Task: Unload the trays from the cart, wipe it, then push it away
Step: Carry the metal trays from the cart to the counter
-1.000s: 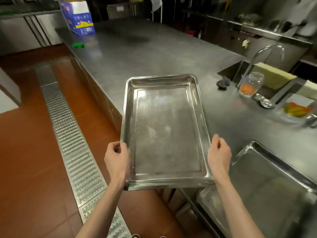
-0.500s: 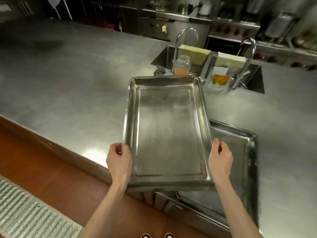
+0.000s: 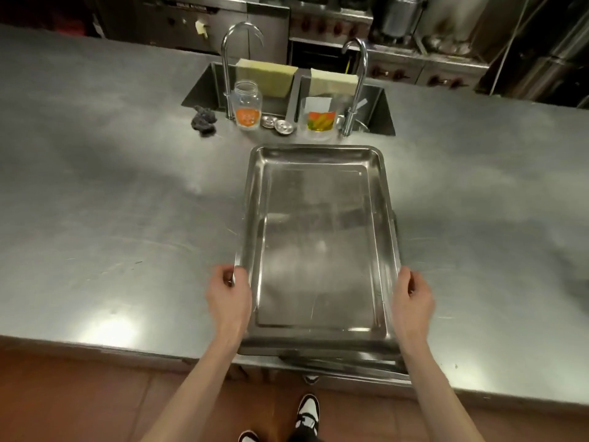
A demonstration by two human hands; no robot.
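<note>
Steel tray (image 3: 318,247) is held flat above the counter (image 3: 111,202), near its front edge. The left hand (image 3: 228,295) pinches the left rim and the right hand (image 3: 412,298) pinches the right rim, both near the close corners, probably so the tray stays level. Under it the edge of a second tray (image 3: 350,366) shows at the front, so I judge it is being stacked there. Both trays lie well short of the sink (image 3: 204,90), which keeps the jar (image 3: 247,105) and taps free.
</note>
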